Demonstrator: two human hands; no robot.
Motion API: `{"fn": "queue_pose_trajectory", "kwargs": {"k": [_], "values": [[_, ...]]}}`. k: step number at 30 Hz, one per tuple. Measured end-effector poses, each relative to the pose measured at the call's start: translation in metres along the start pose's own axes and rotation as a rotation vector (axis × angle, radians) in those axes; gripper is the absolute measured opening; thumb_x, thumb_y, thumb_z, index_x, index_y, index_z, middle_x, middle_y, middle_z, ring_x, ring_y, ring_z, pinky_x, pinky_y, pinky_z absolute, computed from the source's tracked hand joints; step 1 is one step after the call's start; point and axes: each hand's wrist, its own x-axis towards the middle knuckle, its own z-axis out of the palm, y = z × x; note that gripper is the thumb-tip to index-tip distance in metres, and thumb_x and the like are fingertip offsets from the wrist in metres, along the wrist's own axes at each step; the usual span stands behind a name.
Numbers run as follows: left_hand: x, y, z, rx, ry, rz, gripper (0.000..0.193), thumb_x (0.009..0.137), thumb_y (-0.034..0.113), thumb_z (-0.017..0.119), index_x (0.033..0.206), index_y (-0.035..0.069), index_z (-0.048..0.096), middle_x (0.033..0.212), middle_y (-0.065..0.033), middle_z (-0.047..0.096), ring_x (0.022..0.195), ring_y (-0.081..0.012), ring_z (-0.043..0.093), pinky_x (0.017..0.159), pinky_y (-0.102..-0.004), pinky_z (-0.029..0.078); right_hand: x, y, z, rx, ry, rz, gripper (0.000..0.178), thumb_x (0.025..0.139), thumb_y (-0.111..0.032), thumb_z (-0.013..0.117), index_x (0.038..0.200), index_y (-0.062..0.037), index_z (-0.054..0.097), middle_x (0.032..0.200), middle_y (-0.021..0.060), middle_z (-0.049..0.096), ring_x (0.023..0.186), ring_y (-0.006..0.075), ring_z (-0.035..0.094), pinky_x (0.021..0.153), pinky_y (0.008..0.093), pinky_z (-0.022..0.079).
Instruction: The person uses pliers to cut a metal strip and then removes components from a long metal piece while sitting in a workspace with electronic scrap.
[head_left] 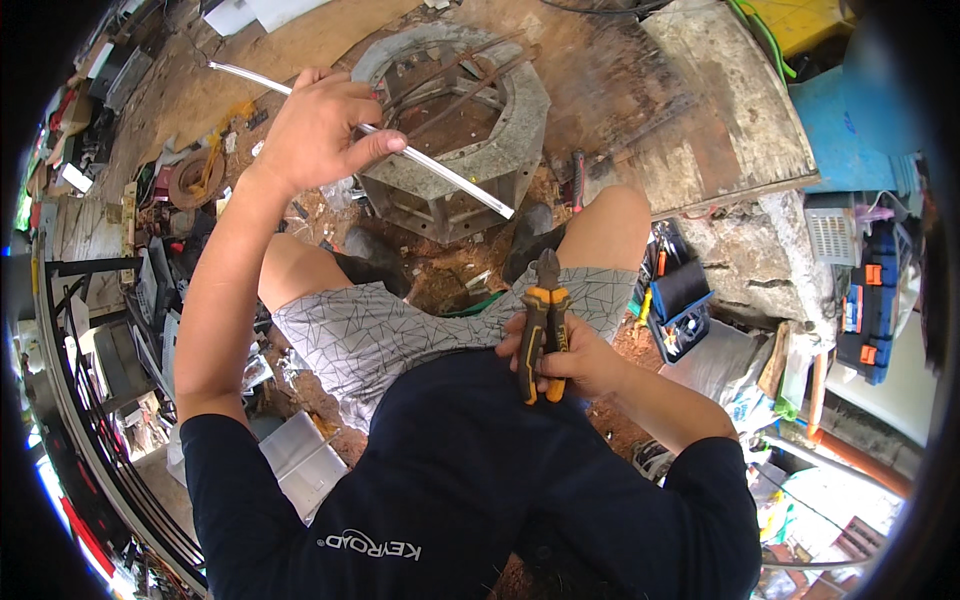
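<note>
My left hand is closed around a thin, straight silvery rod, gripping it near its middle. The rod slants from the upper left down to the right, its near end in front of the octagonal metal frame. Close to my lap, my right hand grips a pair of diagonal cutters with black and yellow-orange handles. Their jaws point away from me and touch nothing I can make out. The rod and the cutters are apart.
Between my feet and the frame, a red-and-black handled tool stands. A worn wooden board lies at the far right, with a blue bin beyond it. An open tool case sits by my right knee. Clutter lines the left side.
</note>
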Motion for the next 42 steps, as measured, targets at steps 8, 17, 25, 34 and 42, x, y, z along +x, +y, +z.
{"fn": "queue_pose_trajectory", "kwargs": {"k": [8, 17, 25, 34, 42], "values": [[-0.001, 0.001, -0.002, 0.034, -0.047, -0.041, 0.048, 0.079, 0.054, 0.062, 0.068, 0.008, 0.066, 0.071, -0.0071, 0.059, 0.079, -0.0262, 0.057, 0.078, -0.0367, 0.036, -0.001, -0.004, 0.017, 0.267, 0.075, -0.143, 0.077, 0.079, 0.0, 0.06, 0.146, -0.0056, 0.023, 0.133, 0.0189, 0.05, 0.122, 0.0284, 0.051, 0.072, 0.0259, 0.054], [-0.003, -0.002, 0.001, 0.037, 0.047, 0.02, 0.05, 0.082, 0.054, 0.06, 0.063, 0.008, 0.062, 0.065, -0.0049, 0.053, 0.075, -0.0251, 0.055, 0.076, -0.0365, 0.036, 0.002, 0.005, 0.003, 0.266, -0.008, -0.045, 0.078, 0.077, 0.003, 0.059, 0.145, -0.0075, 0.023, 0.135, 0.0179, 0.045, 0.127, 0.0287, 0.046, 0.086, 0.0369, 0.054], [-0.003, -0.007, 0.004, 0.001, -0.037, 0.052, 0.049, 0.082, 0.049, 0.061, 0.061, 0.005, 0.055, 0.064, -0.0079, 0.046, 0.073, -0.0284, 0.051, 0.078, -0.0383, 0.035, 0.011, -0.009, 0.011, 0.109, -0.046, 0.006, 0.077, 0.074, 0.003, 0.056, 0.144, -0.0074, 0.025, 0.142, 0.0166, 0.04, 0.134, 0.0281, 0.038, 0.095, 0.0412, 0.05], [0.004, -0.004, 0.0, 0.003, -0.007, 0.147, 0.051, 0.081, 0.048, 0.063, 0.055, 0.006, 0.049, 0.061, -0.0074, 0.045, 0.069, -0.0291, 0.05, 0.079, -0.0385, 0.036, 0.017, -0.032, 0.011, -0.11, 0.005, 0.058, 0.071, 0.074, 0.014, 0.05, 0.14, -0.0043, 0.032, 0.14, 0.0125, 0.043, 0.13, 0.024, 0.041, 0.097, 0.037, 0.049], [0.006, 0.002, -0.004, 0.02, 0.015, 0.166, 0.049, 0.079, 0.048, 0.066, 0.055, 0.007, 0.052, 0.057, -0.0075, 0.044, 0.066, -0.0284, 0.051, 0.077, -0.0381, 0.036, 0.016, -0.038, 0.01, -0.107, 0.018, 0.106, 0.07, 0.075, 0.011, 0.052, 0.14, -0.0048, 0.033, 0.139, 0.012, 0.043, 0.128, 0.0228, 0.042, 0.096, 0.0399, 0.05]]}}
